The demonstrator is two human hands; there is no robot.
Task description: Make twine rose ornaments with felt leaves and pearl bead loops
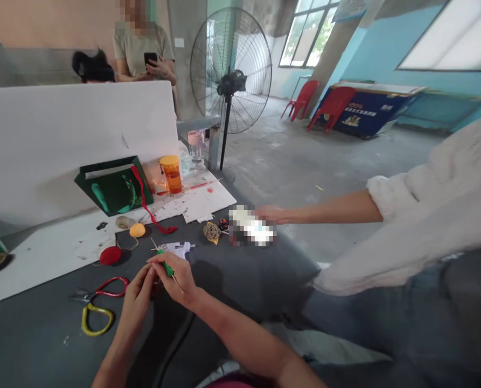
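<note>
1. The one camera looked forward and down from the person's head, over the flat dark grey tabletop (42,334).
2. The bare left hand (138,291) and bare right hand (181,274) appeared near, left of and below centre.
3. The round black wire-caged fan (232,83) stood farther off, near the top.

Scissors (90,297) lie on the table (232,285) at lower left, left of the left hand (138,291); a tool (168,269) sits in the right hand (182,273); the glue gun (177,248) lies just behind that hand; the bag (113,186) sits farther back, left of the jar (173,175), both before the board (62,118), upper left; the fan (232,83) stands top centre, chairs (337,108) upper right.
</note>
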